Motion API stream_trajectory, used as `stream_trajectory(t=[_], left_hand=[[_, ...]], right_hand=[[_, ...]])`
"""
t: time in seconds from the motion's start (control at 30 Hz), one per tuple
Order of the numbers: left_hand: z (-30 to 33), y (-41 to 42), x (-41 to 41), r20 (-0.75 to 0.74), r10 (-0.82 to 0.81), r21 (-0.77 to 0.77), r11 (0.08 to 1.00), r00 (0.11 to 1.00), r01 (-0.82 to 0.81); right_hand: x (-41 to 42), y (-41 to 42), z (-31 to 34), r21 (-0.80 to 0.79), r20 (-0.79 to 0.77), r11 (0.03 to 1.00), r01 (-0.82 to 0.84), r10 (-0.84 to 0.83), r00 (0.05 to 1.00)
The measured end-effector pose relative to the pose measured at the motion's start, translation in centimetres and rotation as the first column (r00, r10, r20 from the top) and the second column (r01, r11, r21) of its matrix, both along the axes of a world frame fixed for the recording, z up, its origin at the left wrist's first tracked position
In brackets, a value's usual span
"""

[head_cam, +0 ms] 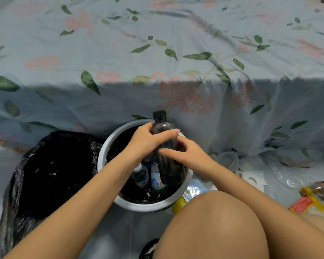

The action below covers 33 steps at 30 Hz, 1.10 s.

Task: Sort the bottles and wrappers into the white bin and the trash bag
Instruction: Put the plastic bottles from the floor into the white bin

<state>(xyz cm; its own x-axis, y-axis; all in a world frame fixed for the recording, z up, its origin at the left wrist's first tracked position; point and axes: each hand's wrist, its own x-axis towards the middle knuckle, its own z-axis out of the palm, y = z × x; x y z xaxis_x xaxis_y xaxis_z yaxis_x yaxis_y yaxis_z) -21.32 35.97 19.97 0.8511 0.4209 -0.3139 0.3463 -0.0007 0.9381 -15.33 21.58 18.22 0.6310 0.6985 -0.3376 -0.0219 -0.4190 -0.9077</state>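
left hand (148, 139) grips dark bottle (168, 156) neck | right hand (183, 152) wraps its body | bottle above white bin (108, 143), trash bag (51, 169) left of hands | risk: bottle jams on bottles (150, 174) below and tips out

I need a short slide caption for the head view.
Both hands, left and right, hold a dark bottle above the white bin.

This is a bedroom in a home. A bed (157, 43) with a flowery sheet (195, 94) stands over the pale floor (120, 230).
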Motion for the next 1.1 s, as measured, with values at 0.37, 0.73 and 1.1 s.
stream_trajectory(t=[0.37, 0.73, 1.1], left_hand=[[-8.6, 4.3, -3.1, -0.390, 0.109, 0.423, 0.903, 0.914, 0.073], [-11.4, 3.9, -0.7, -0.643, 0.176, 0.650, 0.640, 0.746, 0.410], [-12.3, 2.6, 1.1, -0.741, 0.012, 0.597, 0.469, 0.672, 0.650]], right_hand=[[2.0, -2.1, -0.7, -0.230, 0.042, 0.973, 0.034, -0.025, 0.999], [3.4, -5.2, -1.2, -0.299, 0.079, 0.951, 0.079, -0.058, 0.995], [4.1, -9.2, -1.3, -0.335, 0.074, 0.931, 0.144, -0.126, 0.989]])
